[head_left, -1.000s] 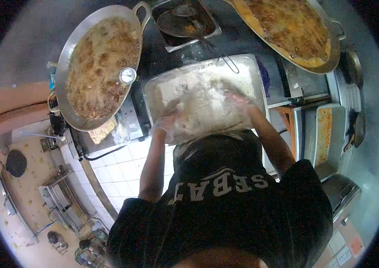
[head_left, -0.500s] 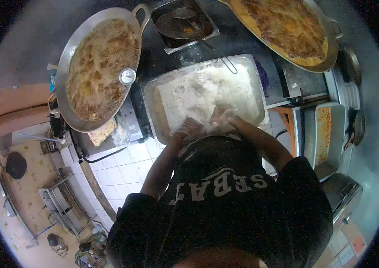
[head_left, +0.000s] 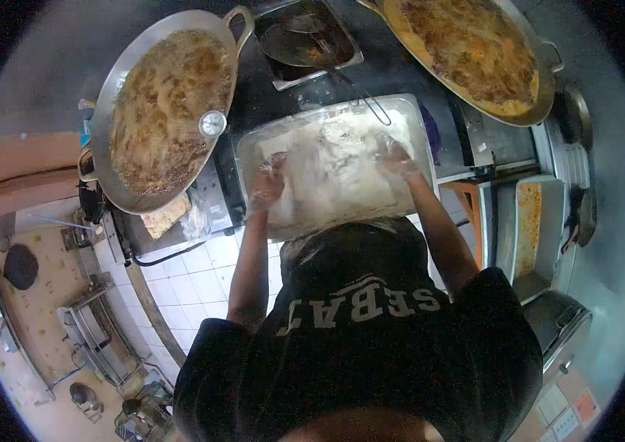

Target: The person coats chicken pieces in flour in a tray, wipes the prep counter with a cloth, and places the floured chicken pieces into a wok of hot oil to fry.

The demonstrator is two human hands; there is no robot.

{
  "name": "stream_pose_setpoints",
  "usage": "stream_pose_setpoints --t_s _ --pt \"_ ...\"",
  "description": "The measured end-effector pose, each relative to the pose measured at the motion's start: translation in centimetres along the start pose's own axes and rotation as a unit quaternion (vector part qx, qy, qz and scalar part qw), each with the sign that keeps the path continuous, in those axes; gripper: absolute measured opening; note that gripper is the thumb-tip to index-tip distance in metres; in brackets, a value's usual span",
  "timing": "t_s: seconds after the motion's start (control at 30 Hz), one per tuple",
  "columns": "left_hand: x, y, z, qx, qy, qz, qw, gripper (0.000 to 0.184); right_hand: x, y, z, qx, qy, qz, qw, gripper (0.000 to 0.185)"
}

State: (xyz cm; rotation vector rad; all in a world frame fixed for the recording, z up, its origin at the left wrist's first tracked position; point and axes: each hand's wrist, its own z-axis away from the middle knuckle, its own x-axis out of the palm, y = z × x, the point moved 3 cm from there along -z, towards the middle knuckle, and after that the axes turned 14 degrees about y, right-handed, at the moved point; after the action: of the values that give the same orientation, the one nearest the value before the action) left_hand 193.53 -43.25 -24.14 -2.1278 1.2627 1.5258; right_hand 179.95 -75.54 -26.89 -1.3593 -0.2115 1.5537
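Note:
A wide metal tray (head_left: 245,214) of white flour (head_left: 342,158) lies in front of my body. My left hand (head_left: 267,181) is inside its left part, close to the wall, in what looks like a clear plastic glove. Over the flour on the right is my right hand (head_left: 398,159), dusted white and in a similar thin glove. Both hands are apart and look open, fingers loosely stretched, though flour and motion blur the fingertips. Between them the flour is smeared and hazy; whether pieces of food lie under it I cannot tell.
A large pan of bubbling oil (head_left: 172,110) with a round thermometer (head_left: 212,124) stands at left, another frying pan (head_left: 474,55) at upper right. A wire skimmer (head_left: 357,92) reaches from a dark tray (head_left: 283,81) over the flour tray's rim. A deep container (head_left: 530,228) stands right.
My hands have moved apart from close together at the tray's near middle, the left toward the left wall, the right outward and farther over the flour. The view has shifted slightly.

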Motion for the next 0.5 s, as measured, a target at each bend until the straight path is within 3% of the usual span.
stream_pose_setpoints --t_s 0.07,0.2,0.27,0.33,0.4,0.47,0.5 --pt "2.6 -1.3 1.1 0.043 0.007 -0.062 0.997 0.033 -0.8 -3.0 0.6 0.094 0.066 0.004 0.993 0.055" --pt "9.7 -1.0 3.0 -0.134 -0.147 0.163 0.966 0.046 1.1 -4.1 -0.2 0.02 0.028 -0.041 0.999 0.046" --pt "11.3 0.1 3.1 -0.178 -0.183 0.218 0.942 0.05 3.3 -0.3 -1.2 0.016 0.044 -0.083 0.995 0.044" --pt "11.4 1.5 1.8 -0.027 -0.075 -0.034 0.996 0.05 3.2 -0.1 -1.3 0.008 0.058 -0.124 0.991 0.041" --pt "11.2 3.2 1.2 0.122 0.035 -0.284 0.951 0.05 -0.1 -3.1 1.0 -0.066 0.122 -0.101 0.985 0.036" --pt "10.0 4.0 0.8 0.189 0.085 -0.401 0.892 0.05 -1.5 -3.4 2.0 -0.065 0.111 -0.147 0.981 0.035" --pt "9.5 3.7 0.4 0.064 -0.037 -0.221 0.973 0.052 -2.0 -3.0 2.4 -0.061 0.104 -0.193 0.974 0.035"
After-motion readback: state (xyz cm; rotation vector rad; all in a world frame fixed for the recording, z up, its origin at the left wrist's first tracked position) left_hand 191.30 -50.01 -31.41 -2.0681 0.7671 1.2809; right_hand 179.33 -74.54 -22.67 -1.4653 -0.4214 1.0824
